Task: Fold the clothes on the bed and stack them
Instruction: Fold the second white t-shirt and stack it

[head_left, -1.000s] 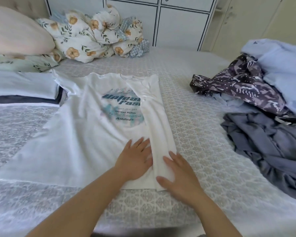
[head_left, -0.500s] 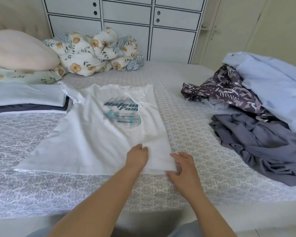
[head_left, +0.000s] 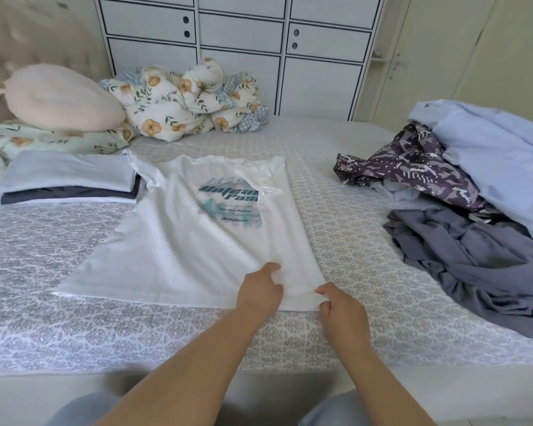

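A white T-shirt (head_left: 179, 241) with a teal print lies flat on the bed (head_left: 351, 229), its right side folded inward over the print. My left hand (head_left: 260, 290) pinches the hem near the bottom of the folded strip. Beside it, my right hand (head_left: 339, 305) grips the shirt's bottom right corner with curled fingers. A stack of folded clothes (head_left: 68, 179) sits at the left, next to the shirt's sleeve. Unfolded clothes lie in a heap at the right: a grey garment (head_left: 474, 256), a purple patterned one (head_left: 413, 167) and a light blue one (head_left: 499, 155).
A pink pillow (head_left: 59, 96) and a floral pillow (head_left: 43, 139) lie at the head of the bed, with a bunched floral blanket (head_left: 185, 103) beside them. White cupboards (head_left: 240, 47) stand behind the bed. The bed's near edge runs just in front of my knees.
My hands slid down from pressing flat on the folded strip to the hem, and their fingers have curled onto the fabric. The camera has pulled back and tilted up.
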